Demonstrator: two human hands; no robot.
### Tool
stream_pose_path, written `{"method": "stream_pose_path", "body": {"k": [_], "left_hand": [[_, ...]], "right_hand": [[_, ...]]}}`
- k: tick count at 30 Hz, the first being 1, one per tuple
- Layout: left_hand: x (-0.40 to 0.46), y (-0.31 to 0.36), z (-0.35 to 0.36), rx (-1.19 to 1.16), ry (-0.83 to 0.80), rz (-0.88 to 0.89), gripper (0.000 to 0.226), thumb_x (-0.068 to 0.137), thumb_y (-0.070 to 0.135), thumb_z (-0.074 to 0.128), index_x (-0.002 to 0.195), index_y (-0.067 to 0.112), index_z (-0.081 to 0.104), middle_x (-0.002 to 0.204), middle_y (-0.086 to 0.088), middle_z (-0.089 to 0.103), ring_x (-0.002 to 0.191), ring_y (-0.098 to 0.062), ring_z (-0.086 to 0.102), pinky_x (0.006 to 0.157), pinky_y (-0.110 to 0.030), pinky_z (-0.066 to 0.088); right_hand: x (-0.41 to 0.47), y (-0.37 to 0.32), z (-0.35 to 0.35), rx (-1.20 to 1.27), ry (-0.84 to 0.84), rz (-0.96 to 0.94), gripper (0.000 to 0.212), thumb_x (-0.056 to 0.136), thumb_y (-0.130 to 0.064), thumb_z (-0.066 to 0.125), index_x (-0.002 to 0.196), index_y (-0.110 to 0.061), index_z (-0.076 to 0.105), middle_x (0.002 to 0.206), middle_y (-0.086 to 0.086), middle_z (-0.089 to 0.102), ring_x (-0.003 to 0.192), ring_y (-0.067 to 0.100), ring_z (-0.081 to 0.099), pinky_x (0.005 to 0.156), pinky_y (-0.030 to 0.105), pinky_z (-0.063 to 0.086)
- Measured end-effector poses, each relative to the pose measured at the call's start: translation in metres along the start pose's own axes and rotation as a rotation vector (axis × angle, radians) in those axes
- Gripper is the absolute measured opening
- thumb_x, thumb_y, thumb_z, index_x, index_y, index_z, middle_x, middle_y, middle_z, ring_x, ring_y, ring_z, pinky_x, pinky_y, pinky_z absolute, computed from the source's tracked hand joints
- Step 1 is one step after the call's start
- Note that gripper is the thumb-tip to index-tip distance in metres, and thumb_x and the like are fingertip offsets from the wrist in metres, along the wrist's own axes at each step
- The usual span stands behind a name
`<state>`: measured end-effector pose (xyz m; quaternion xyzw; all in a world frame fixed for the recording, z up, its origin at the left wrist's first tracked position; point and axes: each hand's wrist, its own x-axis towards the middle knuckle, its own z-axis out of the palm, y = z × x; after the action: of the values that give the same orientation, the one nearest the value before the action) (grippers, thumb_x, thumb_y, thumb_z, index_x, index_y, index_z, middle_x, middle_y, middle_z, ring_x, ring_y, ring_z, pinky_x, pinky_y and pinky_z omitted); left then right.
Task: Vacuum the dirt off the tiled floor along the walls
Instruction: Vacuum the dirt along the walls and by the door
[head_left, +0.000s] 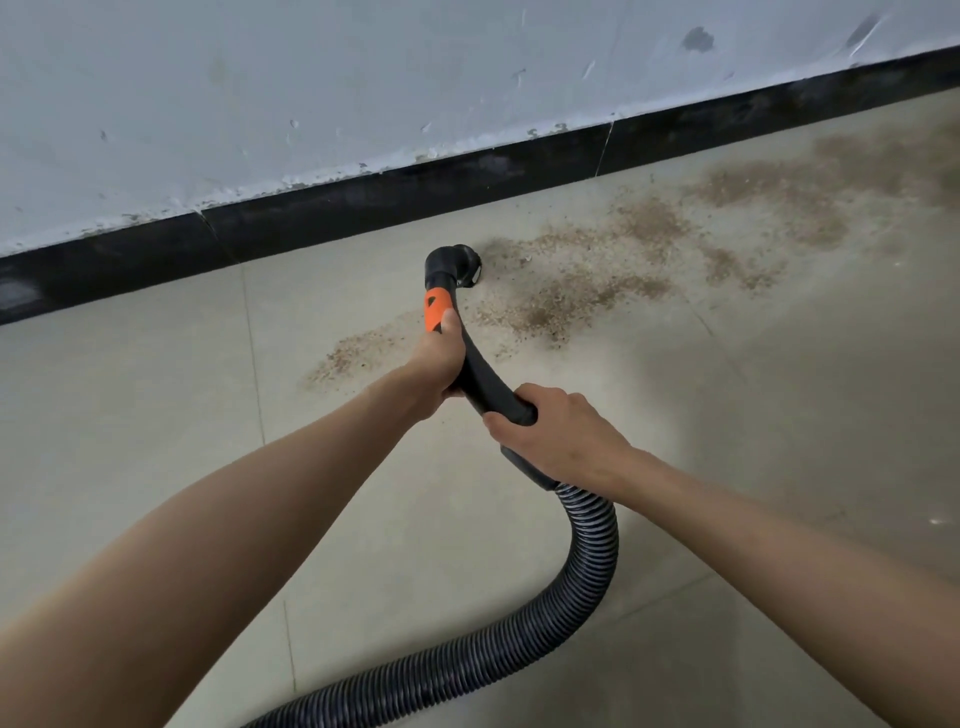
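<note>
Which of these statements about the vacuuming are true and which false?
1. Both hands hold the vacuum handle. True: the left hand grips near the orange band, the right hand lower down.
2. The floor is already clean. False: brown dirt lies on the tiles beside the nozzle.
3. The skirting along the wall is black. True.
4. The hose is bright red. False: it is dark and ribbed.
5. The nozzle is lifted high toward the wall. False: it is low, by the dirt near the skirting.
</note>
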<state>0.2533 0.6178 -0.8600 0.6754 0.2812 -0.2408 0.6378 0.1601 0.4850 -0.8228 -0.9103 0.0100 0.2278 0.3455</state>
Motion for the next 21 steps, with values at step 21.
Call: {"method": "stream_pose_path", "body": {"k": [21], "left_hand": [[0.043, 0.039, 0.08, 0.226, -0.056, 0.159, 0.042, 0.1, 0.049, 0.027, 0.108, 0.01, 0.038, 0.087, -0.003, 0.05, 0.077, -0.016, 0.052, 0.076, -0.033, 0.045]], "right_hand": [[0.04, 0.041, -0.026, 0.081, 0.192, 0.132, 0.033, 0.091, -0.055, 0.049, 0.077, -0.026, 0.044, 0.076, -0.003, 0.058, 0.07, 0.018, 0.057, 0.054, 0.032, 0.036]]}}
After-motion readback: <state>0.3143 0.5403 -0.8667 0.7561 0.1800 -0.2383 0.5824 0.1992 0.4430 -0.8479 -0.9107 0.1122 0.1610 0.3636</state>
